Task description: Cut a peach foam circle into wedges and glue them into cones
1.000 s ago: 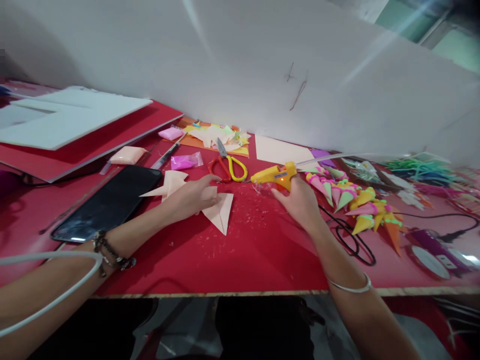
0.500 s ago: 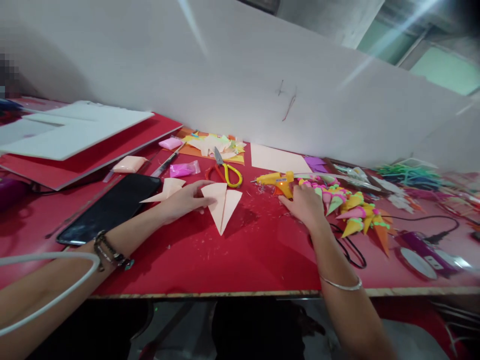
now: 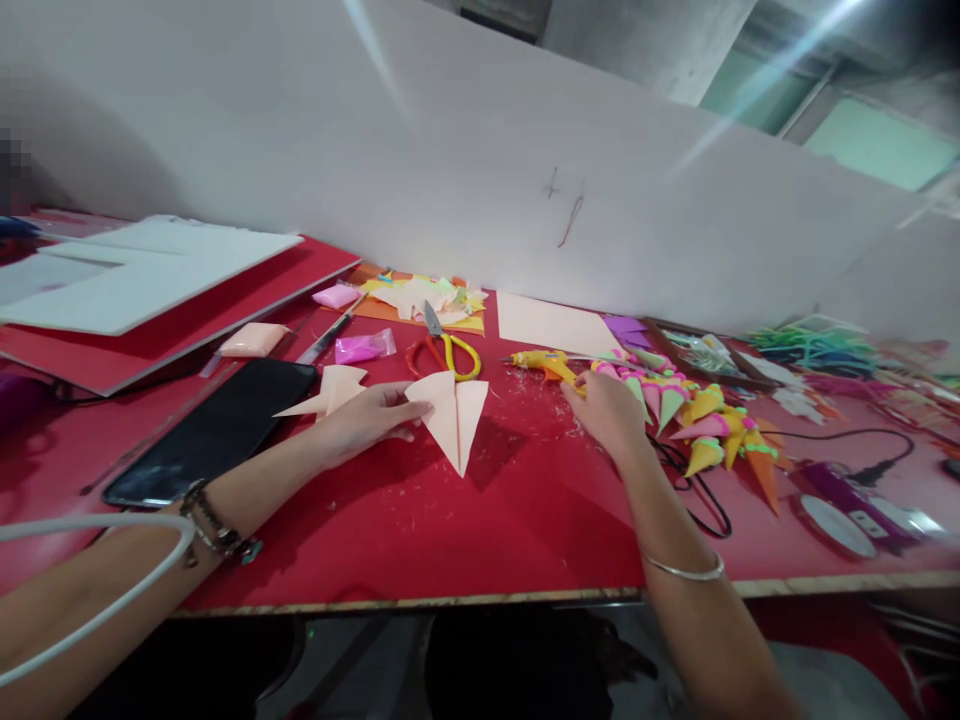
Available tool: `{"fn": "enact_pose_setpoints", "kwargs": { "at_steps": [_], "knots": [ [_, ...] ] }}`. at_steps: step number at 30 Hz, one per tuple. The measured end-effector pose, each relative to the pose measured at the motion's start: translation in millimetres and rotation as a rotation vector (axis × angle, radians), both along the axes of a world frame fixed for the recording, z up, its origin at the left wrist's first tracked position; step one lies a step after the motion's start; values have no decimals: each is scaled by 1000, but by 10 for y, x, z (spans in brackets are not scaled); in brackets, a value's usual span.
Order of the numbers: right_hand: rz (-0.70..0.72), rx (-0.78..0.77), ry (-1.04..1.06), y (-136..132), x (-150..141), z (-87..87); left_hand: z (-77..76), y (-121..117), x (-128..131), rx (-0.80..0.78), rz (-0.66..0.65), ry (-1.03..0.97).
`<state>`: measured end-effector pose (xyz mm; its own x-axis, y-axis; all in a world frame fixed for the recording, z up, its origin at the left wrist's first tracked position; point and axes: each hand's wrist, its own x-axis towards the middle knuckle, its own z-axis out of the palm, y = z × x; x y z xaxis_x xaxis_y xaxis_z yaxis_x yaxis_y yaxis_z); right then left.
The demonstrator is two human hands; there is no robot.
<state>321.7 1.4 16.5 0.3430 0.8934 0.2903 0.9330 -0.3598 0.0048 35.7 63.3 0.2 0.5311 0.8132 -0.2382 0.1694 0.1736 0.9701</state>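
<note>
My left hand pinches a folded, pointed piece of peach paper by its left side, just above the table. Under and beside that wrist lie more peach paper cutouts. My right hand has its fingers closed at the handle of a yellow hot glue gun, which lies low over the red table with its nozzle to the left; some fingers are hidden. Scissors with one red and one yellow handle lie behind the held paper.
A black phone lies left, before stacked boards. Several small decorated paper cones are heaped right, near a black cable and purple power strip. Clay packets, paper scraps and a peach sheet lie behind.
My left hand has lifted the peach paper piece off the table and holds it up, turned. My right hand has lowered the glue gun, which now lies flatter.
</note>
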Motion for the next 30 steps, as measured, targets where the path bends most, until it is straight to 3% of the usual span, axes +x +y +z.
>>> {"fn": "enact_pose_setpoints", "kwargs": {
  "at_steps": [6,12,24,30],
  "knots": [
    [-17,74,161,210,302,-201,-7,8,-14,-17,-13,-19],
    [32,44,287,329,399,-334,2,8,-25,-32,-33,-56],
    [48,265,324,329,283,-298,-15,23,-27,-45,-46,-68],
    [75,246,208,284,171,-251,4,3,-28,-47,-35,-70]
  ]
}}
